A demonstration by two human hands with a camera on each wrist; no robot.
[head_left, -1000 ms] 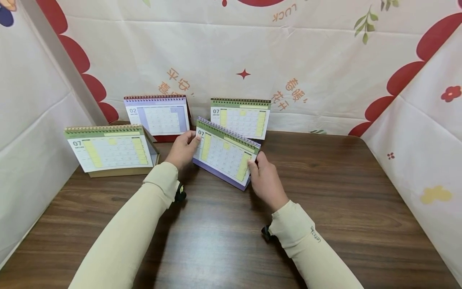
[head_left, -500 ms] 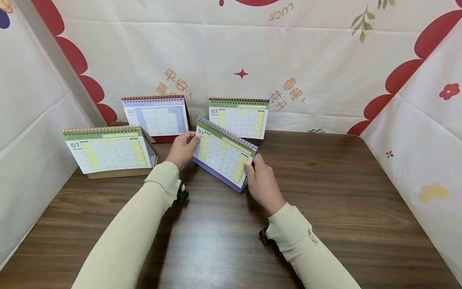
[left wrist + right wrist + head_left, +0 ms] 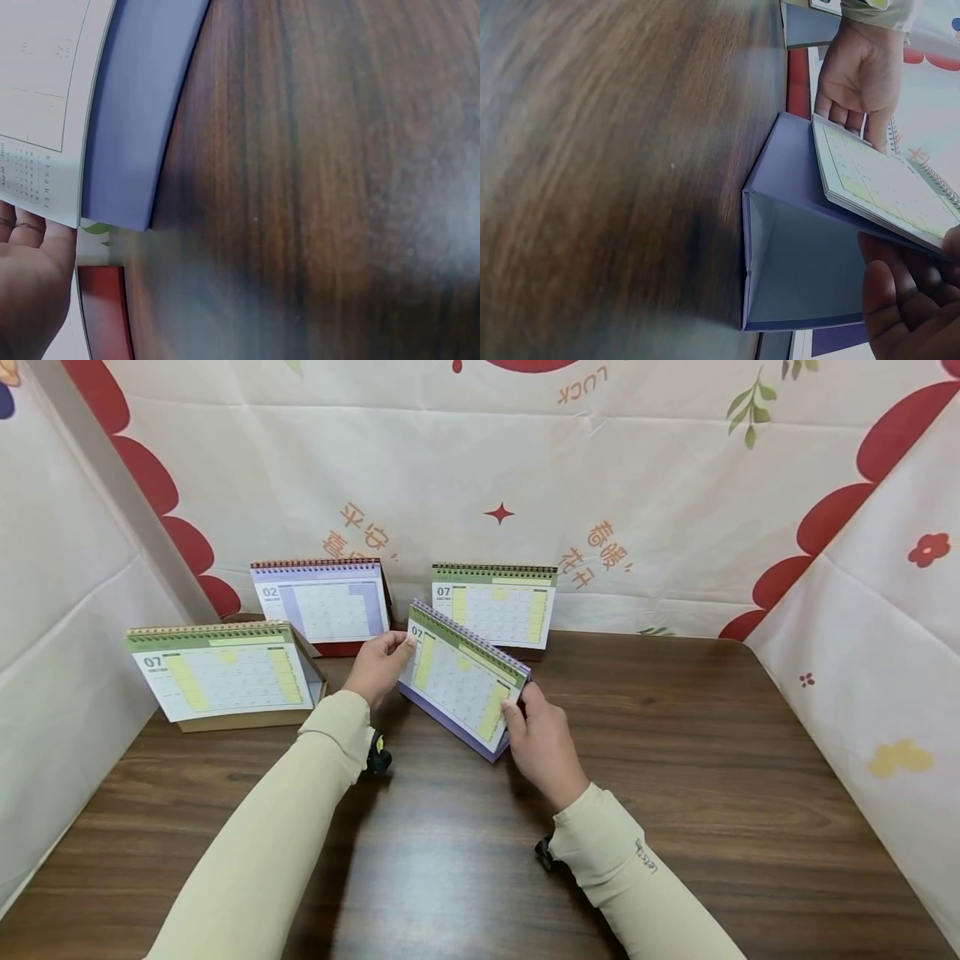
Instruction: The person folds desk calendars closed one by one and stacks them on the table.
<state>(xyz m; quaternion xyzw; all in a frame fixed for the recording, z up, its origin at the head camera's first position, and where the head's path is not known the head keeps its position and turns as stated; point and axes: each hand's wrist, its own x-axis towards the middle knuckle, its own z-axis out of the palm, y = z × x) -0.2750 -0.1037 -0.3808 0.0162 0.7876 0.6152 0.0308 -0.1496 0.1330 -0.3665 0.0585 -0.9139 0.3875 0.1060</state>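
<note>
A desk calendar with a purple stand and a page marked 07 stands at a slant near the middle of the table. My left hand pinches its left edge, thumb in front. At the right edge, my right hand has its thumb on the page and its fingers behind. The right wrist view shows the hollow side of the purple stand, with fingers curled by its upper part. Directly behind is another 07 calendar, partly covered by the held one.
A calendar with a lilac 02 page and red base stands behind my left hand. Left of that hand is a green-topped 07 calendar on a tan base. The brown wooden table ends at a printed cloth backdrop.
The right end of the purple-based calendar has swung a little nearer and leftward, with my right hand moving along. My left hand stays at its edge. The whole head view has shifted slightly.
</note>
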